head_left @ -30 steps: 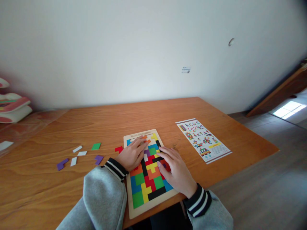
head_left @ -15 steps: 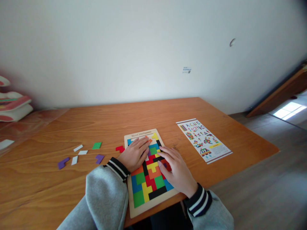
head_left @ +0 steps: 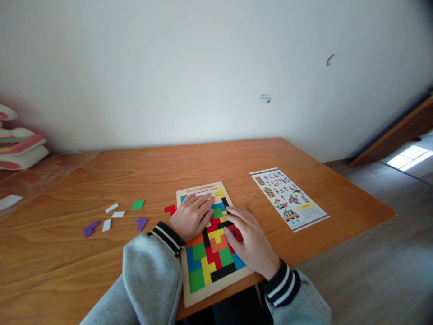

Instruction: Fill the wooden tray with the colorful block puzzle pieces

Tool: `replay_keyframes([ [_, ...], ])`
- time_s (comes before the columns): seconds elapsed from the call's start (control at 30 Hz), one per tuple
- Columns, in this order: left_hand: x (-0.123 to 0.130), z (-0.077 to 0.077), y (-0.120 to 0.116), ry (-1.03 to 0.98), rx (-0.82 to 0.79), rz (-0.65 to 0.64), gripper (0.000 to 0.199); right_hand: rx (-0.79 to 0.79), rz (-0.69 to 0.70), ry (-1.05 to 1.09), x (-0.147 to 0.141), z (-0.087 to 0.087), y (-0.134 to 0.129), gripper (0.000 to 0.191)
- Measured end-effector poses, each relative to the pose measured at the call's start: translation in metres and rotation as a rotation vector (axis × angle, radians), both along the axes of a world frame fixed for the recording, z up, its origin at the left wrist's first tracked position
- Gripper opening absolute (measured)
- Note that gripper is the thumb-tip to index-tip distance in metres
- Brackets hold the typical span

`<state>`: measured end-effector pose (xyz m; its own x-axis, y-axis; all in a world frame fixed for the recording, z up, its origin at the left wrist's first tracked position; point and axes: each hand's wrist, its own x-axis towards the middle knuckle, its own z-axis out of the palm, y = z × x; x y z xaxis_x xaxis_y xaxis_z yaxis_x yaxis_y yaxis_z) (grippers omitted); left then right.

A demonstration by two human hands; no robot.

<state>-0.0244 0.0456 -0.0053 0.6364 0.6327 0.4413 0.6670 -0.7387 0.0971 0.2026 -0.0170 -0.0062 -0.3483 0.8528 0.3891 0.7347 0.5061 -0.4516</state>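
A wooden puzzle board (head_left: 188, 299) with colourful block pieces lies at the table's front edge. My left hand (head_left: 192, 216) rests palm down over its upper left part, fingers stretched out. Under and beside those fingertips an orange piece (head_left: 212, 198) shows in part. My right hand (head_left: 250, 239) hovers over or lightly touches the board's right side, fingers apart and slightly curved, with nothing in them. Just left of the board a red piece (head_left: 170, 210) sits on the table, partly hidden by my left hand.
Left of the board lie a green square (head_left: 138, 205), two purple pieces (head_left: 141, 223) (head_left: 90, 229) and several white pieces (head_left: 118, 214). A printed pattern sheet (head_left: 289, 198) lies to the right. A pink and white object (head_left: 23, 149) stands far left, near clear plastic.
The fingers of my left hand have shifted slightly over the orange piece, covering more of it. The whole view has moved a little. My right hand keeps its pose.
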Motion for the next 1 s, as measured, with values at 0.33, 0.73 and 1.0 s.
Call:
replay_keyframes([
  [0.33,0.001,0.002,0.001,0.006,-0.013,-0.021,0.038,-0.004,-0.001,-0.004,0.0,0.001,0.0,0.029],
  [0.73,-0.003,-0.008,0.004,-0.072,-0.057,-0.092,0.037,0.0,-0.015,0.017,0.0,-0.001,-0.001,0.03],
  [1.0,-0.004,-0.006,0.004,-0.057,-0.019,-0.099,0.036,0.01,-0.016,0.026,-0.001,0.003,-0.001,0.03],
])
